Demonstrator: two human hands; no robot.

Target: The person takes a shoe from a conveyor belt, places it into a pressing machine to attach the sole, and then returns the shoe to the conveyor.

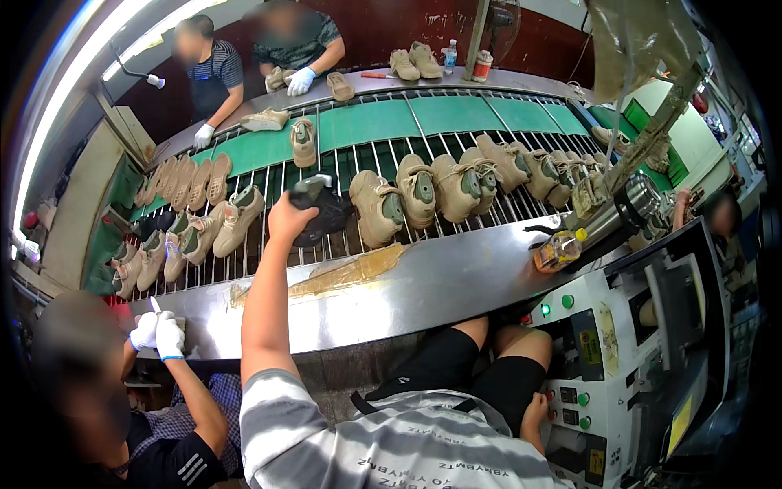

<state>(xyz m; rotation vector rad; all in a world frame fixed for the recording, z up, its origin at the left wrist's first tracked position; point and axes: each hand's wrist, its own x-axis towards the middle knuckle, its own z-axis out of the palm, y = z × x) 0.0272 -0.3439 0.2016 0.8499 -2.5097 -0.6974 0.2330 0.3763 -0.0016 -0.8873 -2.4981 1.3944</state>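
Left hand (287, 218) stretched out over conveyor rack (358, 159), fingers closed around dark shoe (322, 213) near centre. Row of tan shoes (419, 189) just beside it, toward 3 o'clock. Right hand (535, 410) down at 5 o'clock, resting on knee beside control panel (582, 375); grip hidden, cannot tell.

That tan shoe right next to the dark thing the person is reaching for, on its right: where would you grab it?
Probably by the heel collar, coming from the near side. The tan shoe lies across the conveyor rods, its green-lined opening facing up, so fingers could hook in there. The left hand on the dark shoe is closest; the right hand rests by the knee.
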